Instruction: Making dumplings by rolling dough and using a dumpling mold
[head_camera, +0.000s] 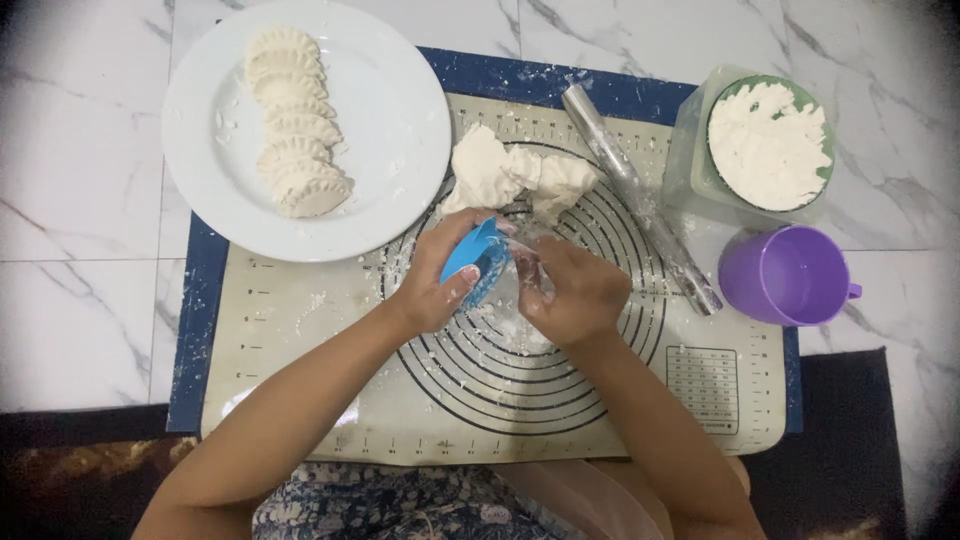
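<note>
Here my left hand (437, 285) grips the blue dumpling press (478, 260) over the mat's (300, 330) middle, right hand (575, 290) pinching at its open side, dough lump (510, 175) just beyond within reach.

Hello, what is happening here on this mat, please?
A person is working over a baking mat. The left hand holds a blue dumpling press, and the right hand touches it. A dough lump and rolling pin lie beyond. Shaped dumplings sit on a white plate.
</note>
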